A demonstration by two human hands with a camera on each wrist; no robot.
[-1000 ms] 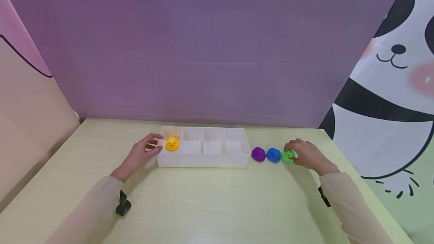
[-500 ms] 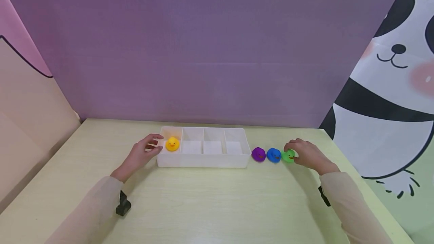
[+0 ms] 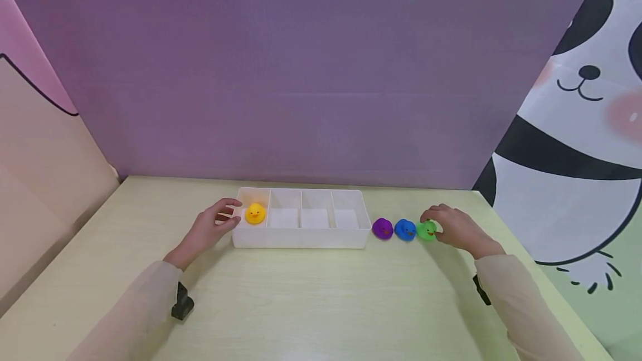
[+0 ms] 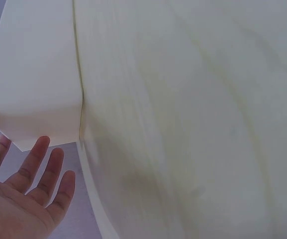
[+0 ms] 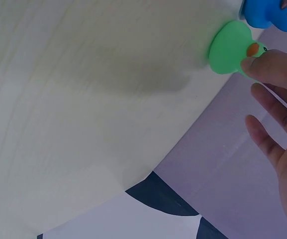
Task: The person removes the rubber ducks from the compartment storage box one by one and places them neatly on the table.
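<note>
A yellow rubber duck [image 3: 254, 214] sits in the leftmost compartment of a white divided box [image 3: 301, 238]. My left hand [image 3: 213, 224] is at the box's left end, its fingertips at the wall; in the left wrist view the fingers [image 4: 35, 160] are spread and nearly straight. To the right of the box, a purple duck [image 3: 383, 229], a blue duck [image 3: 405, 230] and a green duck [image 3: 426, 231] stand in a row on the table. My right hand [image 3: 456, 230] pinches the green duck between thumb and fingers, the thumb pressed near its orange beak in the right wrist view.
The pale wooden table [image 3: 301, 305] reaches back to a purple cloth wall [image 3: 301, 82]. A panda print [image 3: 577, 171] covers the right wall. The other three box compartments hold nothing.
My right hand has shifted very slightly to the right while the green duck stays in place. The left hand, box and other ducks have not moved.
</note>
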